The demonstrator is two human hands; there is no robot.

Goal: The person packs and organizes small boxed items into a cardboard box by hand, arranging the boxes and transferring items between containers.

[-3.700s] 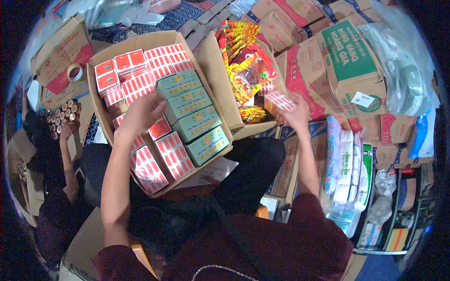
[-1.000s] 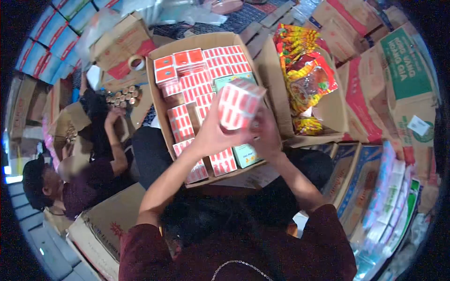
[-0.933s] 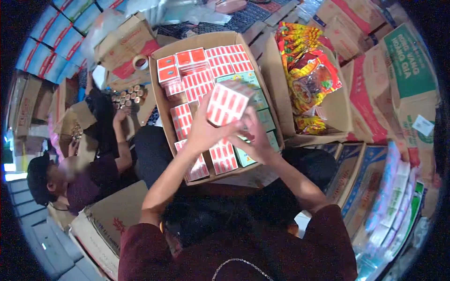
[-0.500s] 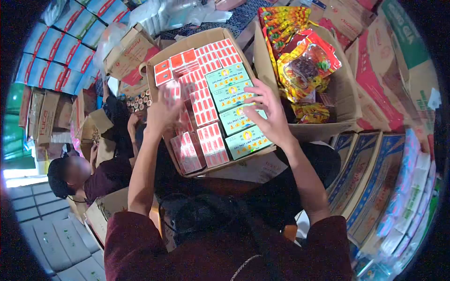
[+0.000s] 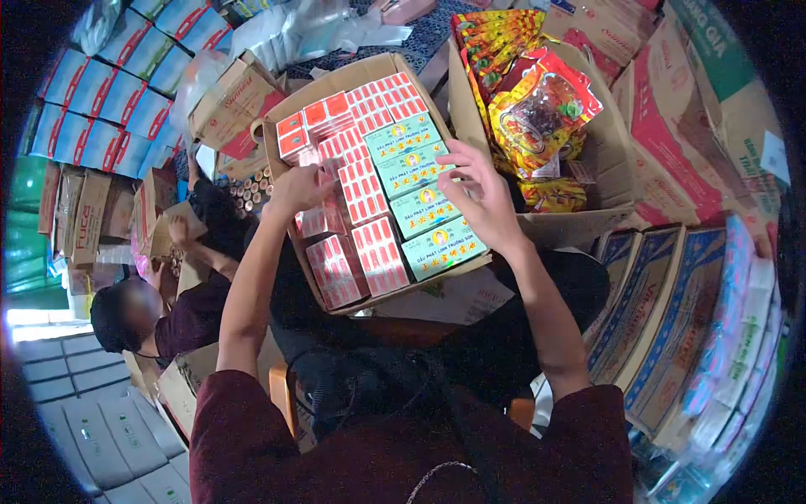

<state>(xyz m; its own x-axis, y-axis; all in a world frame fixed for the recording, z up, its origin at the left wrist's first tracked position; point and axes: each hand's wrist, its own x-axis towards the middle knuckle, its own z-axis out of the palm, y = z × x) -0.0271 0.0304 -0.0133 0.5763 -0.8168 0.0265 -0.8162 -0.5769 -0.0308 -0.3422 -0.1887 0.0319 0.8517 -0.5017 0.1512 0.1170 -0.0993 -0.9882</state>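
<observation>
An open cardboard carton stands before me, filled with clear-wrapped packs of small red-and-white boxes and a column of green boxes with yellow lettering. At the carton's left side, my left hand has its fingers curled down on a red-and-white pack, whose outline is partly hidden beneath them. My right hand hovers at the carton's right edge by the green boxes, fingers spread and holding nothing. Orange-red box tops show in the far left corner.
To the right is a carton with yellow-and-red food bags. Long cartons stand at lower right. At left, another person handles cardboard near stacked blue-and-white packages. A tilted carton sits behind.
My left hand, blurred earlier with a red-and-white pack at its fingers, has settled lower over the left packs. My right hand has barely moved. The other person's arm has shifted.
</observation>
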